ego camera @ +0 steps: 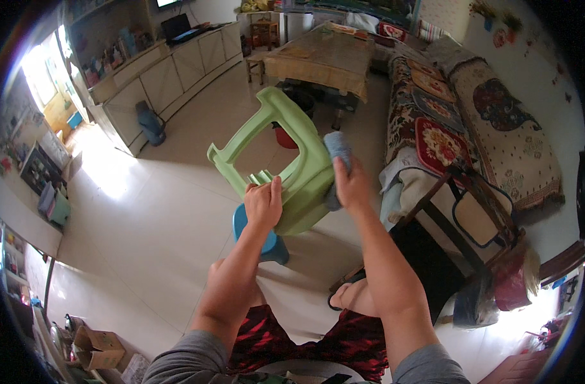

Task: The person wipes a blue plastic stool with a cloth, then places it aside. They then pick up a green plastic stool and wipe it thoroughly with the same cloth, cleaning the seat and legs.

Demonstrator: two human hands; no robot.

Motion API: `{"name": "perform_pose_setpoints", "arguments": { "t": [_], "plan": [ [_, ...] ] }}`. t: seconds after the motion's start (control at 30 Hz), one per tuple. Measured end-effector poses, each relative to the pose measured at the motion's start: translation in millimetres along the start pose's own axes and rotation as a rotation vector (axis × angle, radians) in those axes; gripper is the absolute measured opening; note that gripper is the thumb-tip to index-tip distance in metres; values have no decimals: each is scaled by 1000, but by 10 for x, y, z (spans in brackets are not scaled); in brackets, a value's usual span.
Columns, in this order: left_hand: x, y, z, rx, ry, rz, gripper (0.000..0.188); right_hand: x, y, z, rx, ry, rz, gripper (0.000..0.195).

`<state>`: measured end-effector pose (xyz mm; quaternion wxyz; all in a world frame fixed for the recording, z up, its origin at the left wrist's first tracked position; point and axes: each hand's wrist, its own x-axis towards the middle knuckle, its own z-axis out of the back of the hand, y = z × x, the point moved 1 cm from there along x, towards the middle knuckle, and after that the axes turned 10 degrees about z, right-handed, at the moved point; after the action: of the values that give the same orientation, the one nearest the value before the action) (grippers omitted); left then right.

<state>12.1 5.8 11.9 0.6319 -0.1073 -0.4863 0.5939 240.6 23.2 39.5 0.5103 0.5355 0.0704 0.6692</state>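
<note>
A light green plastic stool [302,126] is held up in front of me, tilted, with the opening between its legs facing me. My left hand [264,200] grips its near edge, thumb on top. In my right hand [352,185] is a bunched blue-grey cloth [338,145], pressed against or right beside the stool's right side; whether it touches is hard to tell. Below the green stool stands a blue plastic stool [273,249] on the tiled floor, partly hidden by my left forearm.
A long table [316,53] with a cloth stands ahead, a red object [285,137] on the floor before it. A sofa with floral cushions [441,146] and a dark-framed chair [431,240] are at right. Low cabinets [158,77] line the left; a cardboard box [98,348] sits lower left.
</note>
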Motion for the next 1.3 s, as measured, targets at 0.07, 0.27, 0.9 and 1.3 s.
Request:
{"name": "perform_pose_setpoints", "arguments": {
  "t": [0.07,0.27,0.9,1.3],
  "plan": [
    [-21,102,21,12,-14,47,57,-126,367,-96,-134,5,175,51],
    [-237,243,-102,-4,-178,94,59,-406,982,-366,-403,194,684,40],
    [-229,7,104,111,20,-79,56,-283,728,-168,-443,184,370,44],
    [-253,29,-14,43,-72,45,60,-97,518,-181,-327,128,337,46]
  ]
}}
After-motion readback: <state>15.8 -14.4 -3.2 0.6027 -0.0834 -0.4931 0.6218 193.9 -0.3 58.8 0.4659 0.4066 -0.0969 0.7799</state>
